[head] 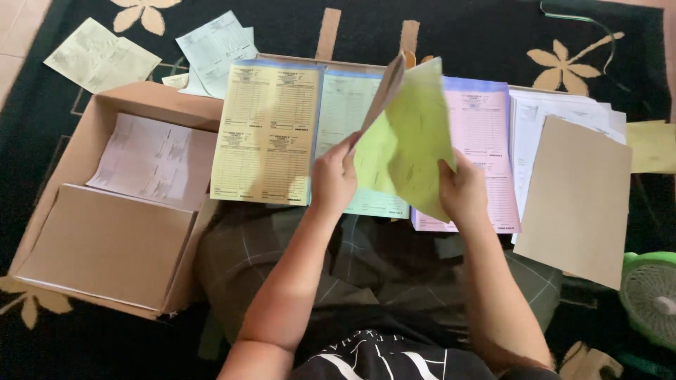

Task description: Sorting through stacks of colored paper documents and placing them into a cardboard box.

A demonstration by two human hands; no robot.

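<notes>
left hand: left hand [333,176] closed on the near left edge of the green sheets [407,144], thumb on top, fingers behind, pinching the stack

right hand: right hand [461,188] closed on the lower right edge of the same green sheets, thumb over the front face

green sheets: thin stack of yellow-green paper held up off the floor in both hands, tilted, top edge toward the camera; a brown card backing [386,88] shows behind the upper left edge

yellow forms: stack of yellow forms [267,134] lying flat just left of the left hand, blue strip along the top

pale green forms: pale green forms [341,105] flat, between the yellow forms and the pink ones, partly hidden by the held sheets and left hand

pink forms: pink forms [489,141] flat, under and behind the right hand, partly covered by the green sheets

white papers: white papers [556,116] stacked right of the pink forms

brown card: loose brown card [574,200] lying over the white papers, right of the right hand, tilted

box: open cardboard box [141,98] at left, printed pale sheets [151,158] inside, a brown board [102,243] over its near half

loose slips: loose slips [102,60] and light blue ones [215,46] on the rug beyond the box

rug: dark rug [479,32] with tan flower pattern under everything

fan: green fan [651,295] at the lower right edge, well apart from the hands
</notes>
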